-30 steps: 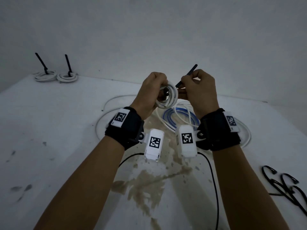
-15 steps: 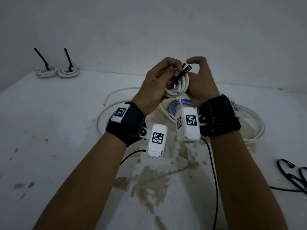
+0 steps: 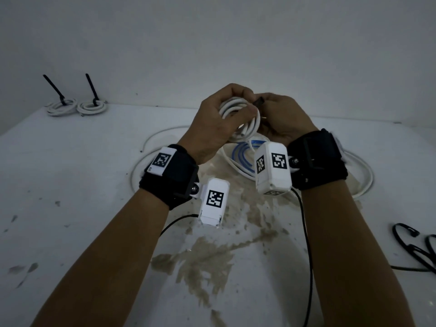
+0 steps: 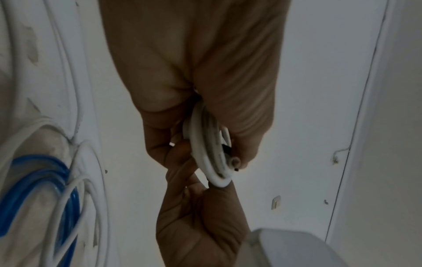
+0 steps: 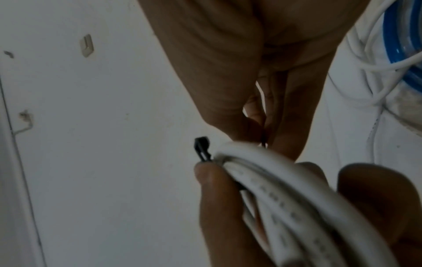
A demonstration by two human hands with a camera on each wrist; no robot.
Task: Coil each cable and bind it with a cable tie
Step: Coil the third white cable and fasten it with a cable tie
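A small coil of white cable [image 3: 238, 121] is held up over the table between both hands. My left hand [image 3: 236, 96] grips the coil from the left, fingers curled over its top. My right hand [image 3: 271, 103] pinches a black cable tie [image 3: 259, 101] at the coil's upper right. In the right wrist view the cable tie's head [image 5: 202, 148] juts out beside the white cable coil [image 5: 297, 198], and my right hand pinches a dark strap. The left wrist view shows the coil [image 4: 205, 153] edge-on inside my left hand. Most of the strap is hidden.
Two bound white coils [image 3: 62, 107] [image 3: 93, 107] with upright black tie tails sit at the back left by the wall. Loose white cables [image 3: 363, 175] and a blue cable [image 3: 244, 154] lie under the hands. Spare black ties [image 3: 412, 244] lie at the right edge.
The tie's tail, which stuck up to the right one second ago, no longer shows. Only its head shows between the hands. The hands have drawn closer together around the coil.
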